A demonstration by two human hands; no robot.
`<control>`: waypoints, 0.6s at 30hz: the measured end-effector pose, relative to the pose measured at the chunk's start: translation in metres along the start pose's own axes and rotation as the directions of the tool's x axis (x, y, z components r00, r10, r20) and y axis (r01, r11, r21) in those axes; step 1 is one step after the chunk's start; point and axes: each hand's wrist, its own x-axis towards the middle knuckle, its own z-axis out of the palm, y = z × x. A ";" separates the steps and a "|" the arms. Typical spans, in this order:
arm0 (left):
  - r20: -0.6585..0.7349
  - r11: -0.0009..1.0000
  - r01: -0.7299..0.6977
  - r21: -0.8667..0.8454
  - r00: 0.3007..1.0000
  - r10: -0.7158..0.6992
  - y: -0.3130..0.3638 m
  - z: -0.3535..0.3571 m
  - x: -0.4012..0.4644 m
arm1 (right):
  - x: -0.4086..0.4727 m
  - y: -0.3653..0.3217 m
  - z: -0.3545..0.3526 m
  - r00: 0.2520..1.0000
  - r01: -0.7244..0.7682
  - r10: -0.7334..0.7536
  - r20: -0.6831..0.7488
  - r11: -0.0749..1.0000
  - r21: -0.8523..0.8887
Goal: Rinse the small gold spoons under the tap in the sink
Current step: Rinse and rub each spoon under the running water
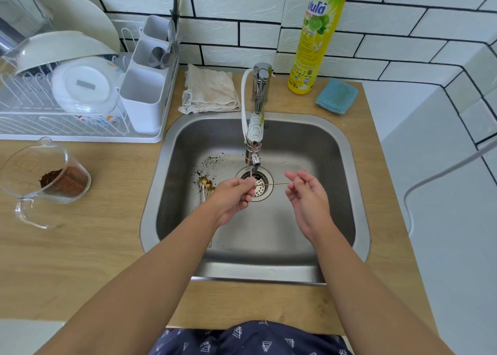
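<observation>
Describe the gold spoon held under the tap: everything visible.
The thin gold metal spoon lies roughly level over the round perforated drain strainer, spanning both hands. The left hand pinches its bowl end under the chrome tap's outlet, hiding the bowl; the right hand pinches the handle end.

Yellow soap bottle, blue sponge, folded cloth, dish rack, measuring jug.

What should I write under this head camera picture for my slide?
Two hands, left hand and right hand, hold a gold spoon under the tap.
</observation>
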 end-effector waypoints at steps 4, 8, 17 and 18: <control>-0.041 0.994 -0.001 -0.108 0.999 -0.003 0.001 0.007 0.001 | -0.001 0.006 0.002 1.000 -0.002 0.002 -0.017 1.000 0.001; 0.064 0.991 0.003 -0.134 0.998 0.006 0.001 0.012 -0.001 | 0.000 0.002 -0.006 0.997 0.009 -0.008 -0.073 1.000 0.011; -0.074 0.993 0.002 -0.118 0.997 -0.011 0.002 0.022 0.005 | -0.001 0.003 -0.004 1.000 0.014 -0.015 -0.012 0.999 -0.041; -0.043 0.995 0.016 -0.102 0.999 -0.020 0.003 0.021 0.004 | -0.001 0.003 -0.005 0.999 0.028 -0.029 -0.018 0.996 -0.080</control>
